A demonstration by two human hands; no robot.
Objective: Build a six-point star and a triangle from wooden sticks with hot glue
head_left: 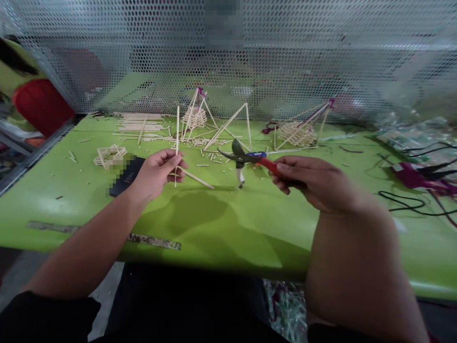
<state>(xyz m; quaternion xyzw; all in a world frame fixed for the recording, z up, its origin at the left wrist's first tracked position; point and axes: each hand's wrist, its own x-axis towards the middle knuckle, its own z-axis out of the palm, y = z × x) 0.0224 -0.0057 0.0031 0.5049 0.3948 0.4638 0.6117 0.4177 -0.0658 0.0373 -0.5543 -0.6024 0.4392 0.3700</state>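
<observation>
My left hand (159, 171) is closed in a pinch on thin wooden sticks (177, 138); one stands upright and another slants down to the right toward the green table (221, 224). My right hand (314, 183) grips the red handles of a pair of cutters (246, 156), whose dark jaws point left toward the sticks, a short gap away. Both hands hover above the table's middle.
Stick tripods with stacked stick nests (194, 114) (298, 131) stand at the back, before a perforated metal screen (250, 52). Loose sticks (137, 126) and a small stick frame (109, 155) lie back left. A dark booklet (124, 178) lies left. Black and purple cords (417, 190) trail at right.
</observation>
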